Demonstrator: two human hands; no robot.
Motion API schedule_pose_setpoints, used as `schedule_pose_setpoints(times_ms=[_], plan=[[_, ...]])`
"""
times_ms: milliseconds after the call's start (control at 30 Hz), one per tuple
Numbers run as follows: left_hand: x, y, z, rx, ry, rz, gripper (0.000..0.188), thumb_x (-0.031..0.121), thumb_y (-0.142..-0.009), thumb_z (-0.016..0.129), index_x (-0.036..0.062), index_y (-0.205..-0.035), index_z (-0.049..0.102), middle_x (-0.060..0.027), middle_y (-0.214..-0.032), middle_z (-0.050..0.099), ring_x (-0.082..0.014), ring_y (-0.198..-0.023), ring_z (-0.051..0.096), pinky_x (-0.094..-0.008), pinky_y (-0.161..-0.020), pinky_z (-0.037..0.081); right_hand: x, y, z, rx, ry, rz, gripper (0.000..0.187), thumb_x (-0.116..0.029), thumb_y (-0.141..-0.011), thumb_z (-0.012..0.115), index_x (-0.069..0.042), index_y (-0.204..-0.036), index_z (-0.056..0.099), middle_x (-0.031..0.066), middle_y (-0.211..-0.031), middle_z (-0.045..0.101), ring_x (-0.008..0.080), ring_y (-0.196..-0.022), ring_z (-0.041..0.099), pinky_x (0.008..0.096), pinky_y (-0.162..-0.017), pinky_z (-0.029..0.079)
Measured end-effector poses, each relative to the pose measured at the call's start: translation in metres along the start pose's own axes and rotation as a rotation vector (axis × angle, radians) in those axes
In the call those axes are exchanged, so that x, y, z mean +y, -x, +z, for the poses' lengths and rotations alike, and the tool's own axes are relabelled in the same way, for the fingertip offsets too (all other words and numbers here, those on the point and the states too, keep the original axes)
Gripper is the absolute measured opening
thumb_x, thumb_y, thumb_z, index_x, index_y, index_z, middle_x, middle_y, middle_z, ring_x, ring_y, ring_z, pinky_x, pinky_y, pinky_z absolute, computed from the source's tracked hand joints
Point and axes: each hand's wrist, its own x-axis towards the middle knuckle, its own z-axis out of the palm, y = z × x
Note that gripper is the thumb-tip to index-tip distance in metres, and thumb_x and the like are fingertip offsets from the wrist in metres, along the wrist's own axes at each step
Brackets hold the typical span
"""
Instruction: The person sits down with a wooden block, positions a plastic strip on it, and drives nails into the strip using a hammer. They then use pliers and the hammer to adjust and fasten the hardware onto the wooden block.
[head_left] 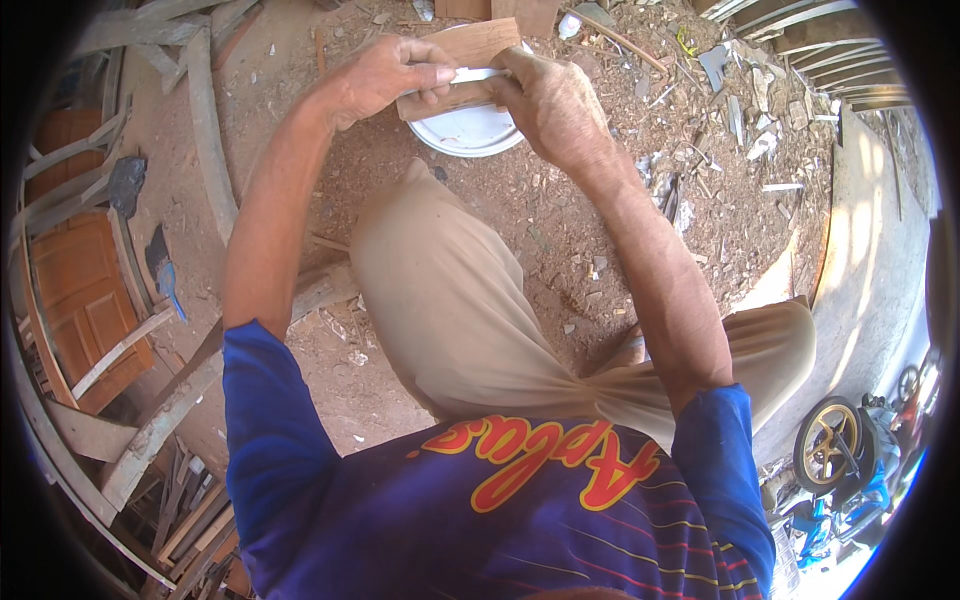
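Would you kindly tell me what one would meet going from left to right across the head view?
Brown panelled door, left hand, narrow white strip, right hand, grey angular scrap, motorcycle wheel with gold-coloured rim.

A: How's the light?
B: Bright daylight overall — strongest at lower right, where glare beside the motorbike (835,445) burns to white. Sunlit streaks cross the pale concrete strip (858,220).
A: And the left?
B: Dimmer, around the brown door (85,290).
A: Sharpness?
B: Fair mid-view — toward the rim the slats (840,48) bend, and the corners fall to black.
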Motion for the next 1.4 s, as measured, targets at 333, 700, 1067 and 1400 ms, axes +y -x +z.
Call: schedule_pose_setpoints(times_ms=[333, 700, 1067, 1400], plan=[[0.010, 0.022, 0.008, 0.035, 0.032, 0.106, 0.037, 0.029, -0.099, 0.069, 0.0002, -0.123, 0.069, -0.0033, -0.097, 0.070, -0.0111, -0.091, 0.063, -0.0288, -0.084, 0.051, -0.001, 0.003, -0.008, 0.055, -0.096, 0.016, 0.015, -0.015, -0.094, 0.067, -0.001, -0.100, 0.068, 0.0225, -0.086, 0.072, 0.0403, -0.084, 0.072, 0.0488, -0.073, 0.056], [0.011, 0.007, 0.043, 0.430, -0.157, 0.245, 0.023, 0.026, -0.094, 0.075, 0.0083, -0.109, 0.076, -0.0062, -0.088, 0.074, -0.0146, -0.078, 0.069, -0.0322, -0.072, 0.055, 0.005, 0.000, -0.018, 0.001, -0.139, 0.075, 0.016, -0.017, -0.096, 0.068, -0.001, -0.101, 0.068, 0.0203, -0.087, 0.074, 0.0397, -0.084, 0.073, 0.0467, -0.073, 0.056], [-0.009, 0.006, 0.060, 0.529, -0.254, 0.194, 0.021, 0.017, -0.093, 0.076, 0.0033, -0.110, 0.076, -0.0002, -0.093, 0.068, -0.0089, -0.077, 0.058, -0.0266, -0.070, 0.048, 0.009, -0.007, -0.023, 0.089, -0.217, 0.139, 0.022, -0.019, -0.098, 0.073, -0.001, -0.111, 0.069, 0.0076, -0.089, 0.076, 0.0117, -0.081, 0.071, 0.0295, -0.073, 0.058], [-0.010, 0.010, 0.060, 0.570, -0.161, 0.203, 0.023, 0.018, -0.092, 0.074, 0.0054, -0.111, 0.072, -0.0125, -0.108, 0.071, -0.0257, -0.092, 0.070, -0.0374, -0.079, 0.057, 0.012, -0.024, 0.021, 0.103, -0.394, -0.045, 0.015, -0.016, -0.099, 0.072, -0.002, -0.105, 0.074, 0.0018, -0.088, 0.073, 0.0078, -0.077, 0.066, 0.0252, -0.068, 0.060]])
